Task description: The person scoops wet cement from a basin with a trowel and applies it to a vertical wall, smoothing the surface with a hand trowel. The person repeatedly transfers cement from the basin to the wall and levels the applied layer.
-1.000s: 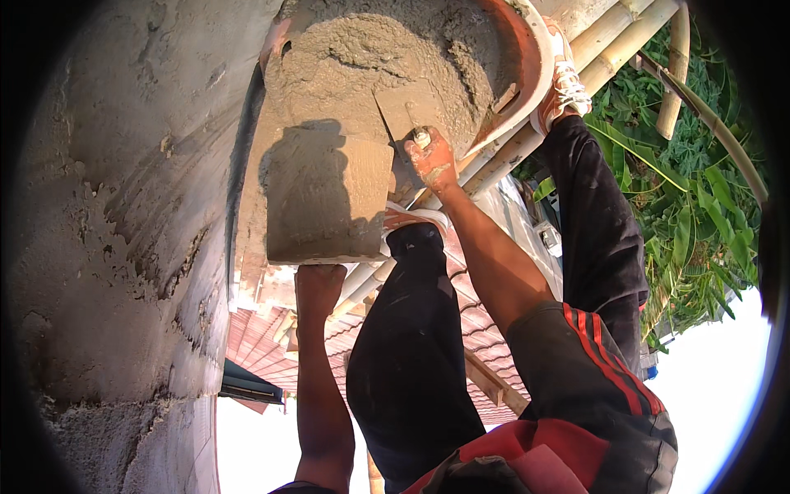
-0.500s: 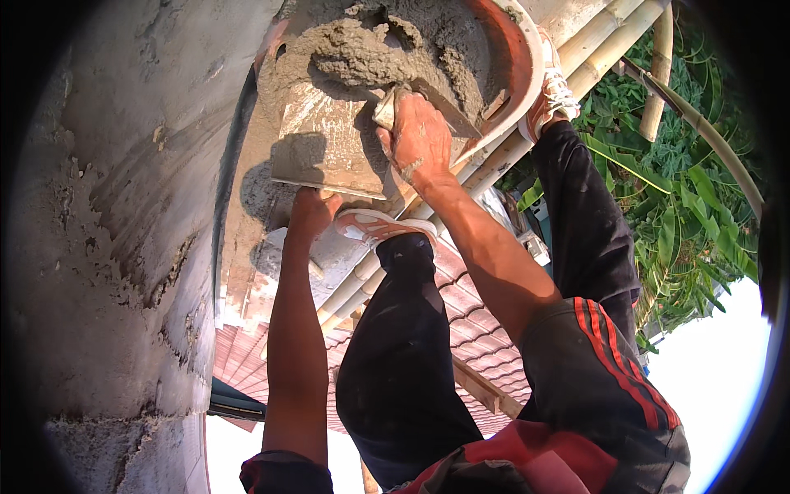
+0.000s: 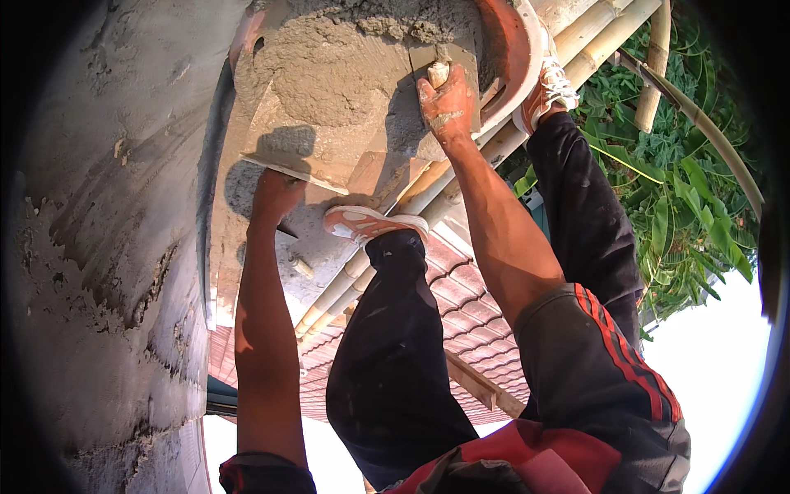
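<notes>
My left hand (image 3: pixel 276 198) is closed under the near edge of a mortar hawk (image 3: pixel 306 174), a flat square board held roughly level. Wet grey mortar (image 3: pixel 317 90) covers much of the board and merges to the eye with the mortar behind it. My right hand (image 3: pixel 450 105) grips a plastering trowel (image 3: pixel 438 75) by its pale handle, just right of the hawk, its blade partly hidden by the hand. Both are over an orange-red tub (image 3: pixel 532 66) with a pale rim, holding mortar.
A rough plastered wall (image 3: pixel 107 247) rises along the left. Bamboo poles (image 3: pixel 597 53) run diagonally under the tub and my shoes (image 3: pixel 374 224). Lower down lies a red tiled roof (image 3: pixel 477 309), with a wooden beam (image 3: pixel 481 383) across it. Green foliage (image 3: pixel 658 181) fills the right.
Mortar now covers much of the hawk, which showed a mostly bare face before. The trowel has moved right and up, off the hawk. My left hand and the hawk have shifted slightly left.
</notes>
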`<action>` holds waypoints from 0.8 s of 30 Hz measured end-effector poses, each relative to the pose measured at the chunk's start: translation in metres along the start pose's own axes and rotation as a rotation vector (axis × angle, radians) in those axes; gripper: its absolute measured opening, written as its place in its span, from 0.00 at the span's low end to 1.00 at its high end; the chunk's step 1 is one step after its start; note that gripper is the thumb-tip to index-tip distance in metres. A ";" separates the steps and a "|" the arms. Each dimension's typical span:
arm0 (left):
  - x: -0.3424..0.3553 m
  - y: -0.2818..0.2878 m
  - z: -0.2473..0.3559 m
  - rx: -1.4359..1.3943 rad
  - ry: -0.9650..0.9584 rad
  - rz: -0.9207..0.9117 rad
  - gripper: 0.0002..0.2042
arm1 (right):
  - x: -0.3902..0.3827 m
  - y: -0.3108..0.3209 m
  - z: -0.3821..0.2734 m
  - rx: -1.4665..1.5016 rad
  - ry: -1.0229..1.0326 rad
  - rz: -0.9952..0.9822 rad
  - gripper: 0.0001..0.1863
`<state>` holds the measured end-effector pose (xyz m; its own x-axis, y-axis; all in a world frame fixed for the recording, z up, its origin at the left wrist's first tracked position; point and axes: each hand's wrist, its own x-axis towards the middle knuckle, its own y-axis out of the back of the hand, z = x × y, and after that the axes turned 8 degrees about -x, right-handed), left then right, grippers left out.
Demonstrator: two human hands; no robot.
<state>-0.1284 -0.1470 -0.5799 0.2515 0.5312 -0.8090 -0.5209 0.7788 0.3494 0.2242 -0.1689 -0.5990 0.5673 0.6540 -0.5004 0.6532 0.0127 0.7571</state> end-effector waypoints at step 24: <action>-0.191 -0.028 0.275 -0.260 -0.410 0.291 0.13 | -0.147 0.425 -0.149 -0.423 0.921 -0.022 0.29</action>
<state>0.0626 -0.1788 -0.3048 0.3368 0.8383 -0.4288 -0.7872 0.5006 0.3603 0.3433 -0.1469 -0.1412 -0.1671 0.9770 -0.1325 0.3266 0.1816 0.9275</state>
